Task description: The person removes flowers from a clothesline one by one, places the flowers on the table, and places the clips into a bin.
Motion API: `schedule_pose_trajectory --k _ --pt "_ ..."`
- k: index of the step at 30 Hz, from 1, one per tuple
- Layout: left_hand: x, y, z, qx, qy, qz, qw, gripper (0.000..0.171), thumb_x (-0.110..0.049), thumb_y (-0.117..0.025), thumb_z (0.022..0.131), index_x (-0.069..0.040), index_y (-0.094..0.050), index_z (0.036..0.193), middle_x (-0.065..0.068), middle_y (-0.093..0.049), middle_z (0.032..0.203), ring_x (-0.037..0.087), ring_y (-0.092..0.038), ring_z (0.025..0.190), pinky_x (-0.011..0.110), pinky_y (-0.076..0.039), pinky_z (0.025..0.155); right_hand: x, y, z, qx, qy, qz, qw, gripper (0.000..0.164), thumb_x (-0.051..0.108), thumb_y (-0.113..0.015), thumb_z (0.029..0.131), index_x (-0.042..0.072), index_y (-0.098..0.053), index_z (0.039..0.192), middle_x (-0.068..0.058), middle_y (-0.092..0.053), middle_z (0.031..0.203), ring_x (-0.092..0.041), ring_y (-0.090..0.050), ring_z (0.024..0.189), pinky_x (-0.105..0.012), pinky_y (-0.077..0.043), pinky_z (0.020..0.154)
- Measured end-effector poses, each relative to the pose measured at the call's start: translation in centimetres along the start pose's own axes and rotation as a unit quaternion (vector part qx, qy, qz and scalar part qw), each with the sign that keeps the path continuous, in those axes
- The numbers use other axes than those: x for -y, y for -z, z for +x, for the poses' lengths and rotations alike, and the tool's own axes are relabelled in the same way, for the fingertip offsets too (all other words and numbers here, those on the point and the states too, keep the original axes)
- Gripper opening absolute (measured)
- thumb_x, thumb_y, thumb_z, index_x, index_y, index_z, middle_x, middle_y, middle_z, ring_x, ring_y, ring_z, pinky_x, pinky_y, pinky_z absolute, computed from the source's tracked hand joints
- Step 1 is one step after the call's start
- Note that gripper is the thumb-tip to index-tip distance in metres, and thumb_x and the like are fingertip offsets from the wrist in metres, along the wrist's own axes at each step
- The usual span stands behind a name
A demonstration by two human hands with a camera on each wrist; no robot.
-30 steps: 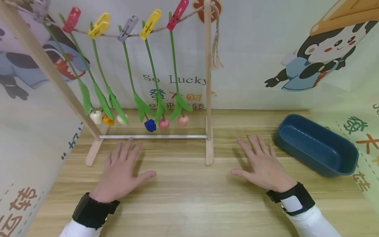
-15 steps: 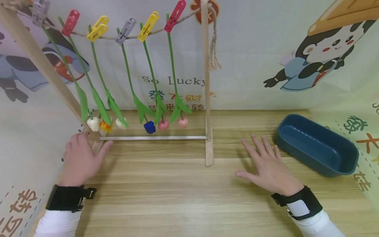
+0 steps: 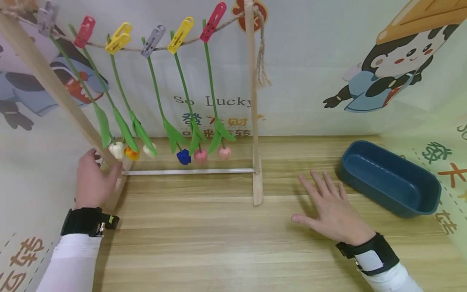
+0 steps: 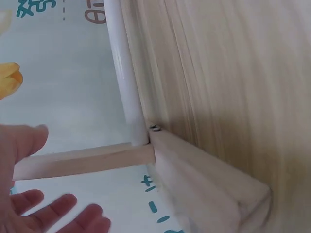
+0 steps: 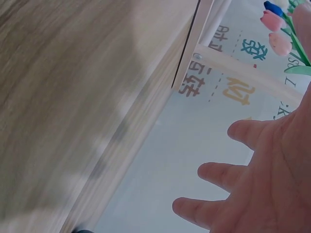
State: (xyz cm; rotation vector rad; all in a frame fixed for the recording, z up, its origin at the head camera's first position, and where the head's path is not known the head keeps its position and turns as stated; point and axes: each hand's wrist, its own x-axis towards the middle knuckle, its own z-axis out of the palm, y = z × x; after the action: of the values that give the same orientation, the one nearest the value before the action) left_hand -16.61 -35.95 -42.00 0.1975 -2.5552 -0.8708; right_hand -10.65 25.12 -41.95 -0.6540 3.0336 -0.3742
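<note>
A wooden rack stands on the table, a rope strung across its top. Upside down from the rope hang several artificial tulips, each clipped by a coloured clothespin; among them are a blue tulip and an orange tulip. My left hand is at the foot of the rack's left post. In the left wrist view its thumb and fingers lie on either side of the post, spread apart. My right hand is spread over the table with nothing in it, left of a blue bin.
The deep blue rectangular bin sits at the right near the printed side cloth. A white crossbar joins the rack's two feet low over the wooden table. Printed cloth closes off the back and sides.
My left hand has moved left and away from me, from in front of the crossbar to the rack's left post. The right hand has shifted slightly right, still spread.
</note>
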Motion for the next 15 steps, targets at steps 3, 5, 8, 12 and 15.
schedule_pose_trajectory --k 3,5,8,12,15 --pt "0.01 -0.12 0.41 -0.011 0.003 -0.003 0.9999 0.057 -0.021 -0.062 0.105 0.010 -0.045 0.149 0.032 -0.055 0.134 0.047 -0.055 0.118 0.037 -0.046 0.090 -0.07 -0.17 -0.05 -0.002 0.002 -0.002 1.000 0.106 0.075 -0.063 0.093 0.025 -0.013 0.173 -0.024 -0.011 0.175 -0.059 -0.011 0.155 -0.086 -0.016 0.112" --pt "-0.01 -0.15 0.56 -0.012 0.008 0.005 0.9999 0.050 -0.020 -0.060 0.106 0.009 -0.049 0.145 0.031 -0.058 0.128 0.046 -0.059 0.113 0.023 -0.043 0.080 -0.11 -0.24 -0.10 -0.004 0.003 -0.001 1.000 0.106 0.075 -0.063 0.093 0.025 -0.014 0.172 -0.024 -0.012 0.175 -0.059 -0.011 0.155 -0.086 -0.016 0.112" --pt "-0.08 -0.29 0.74 -0.020 0.011 0.016 0.9996 0.038 -0.017 -0.058 0.107 0.010 -0.056 0.133 0.030 -0.062 0.119 0.046 -0.063 0.105 0.014 -0.039 0.070 -0.17 -0.30 -0.18 -0.006 0.002 0.001 1.000 0.106 0.075 -0.064 0.093 0.024 -0.016 0.172 -0.024 -0.013 0.174 -0.059 -0.012 0.155 -0.087 -0.017 0.112" --pt "-0.29 -0.64 0.83 -0.038 0.010 0.023 0.9990 0.024 -0.010 -0.058 0.105 0.010 -0.060 0.118 0.029 -0.065 0.112 0.044 -0.065 0.099 0.015 -0.039 0.068 -0.27 -0.32 -0.28 -0.007 -0.002 0.004 1.000 0.106 0.074 -0.064 0.093 0.024 -0.016 0.172 -0.024 -0.013 0.174 -0.059 -0.011 0.155 -0.087 -0.017 0.112" --pt "-0.48 -0.85 0.81 -0.048 0.009 0.018 0.9987 0.022 -0.006 -0.058 0.104 0.011 -0.060 0.117 0.030 -0.067 0.113 0.046 -0.066 0.099 0.015 -0.039 0.070 -0.34 -0.26 -0.35 -0.007 -0.004 0.005 1.000 0.105 0.074 -0.064 0.093 0.023 -0.017 0.172 -0.024 -0.013 0.174 -0.059 -0.010 0.155 -0.087 -0.016 0.112"
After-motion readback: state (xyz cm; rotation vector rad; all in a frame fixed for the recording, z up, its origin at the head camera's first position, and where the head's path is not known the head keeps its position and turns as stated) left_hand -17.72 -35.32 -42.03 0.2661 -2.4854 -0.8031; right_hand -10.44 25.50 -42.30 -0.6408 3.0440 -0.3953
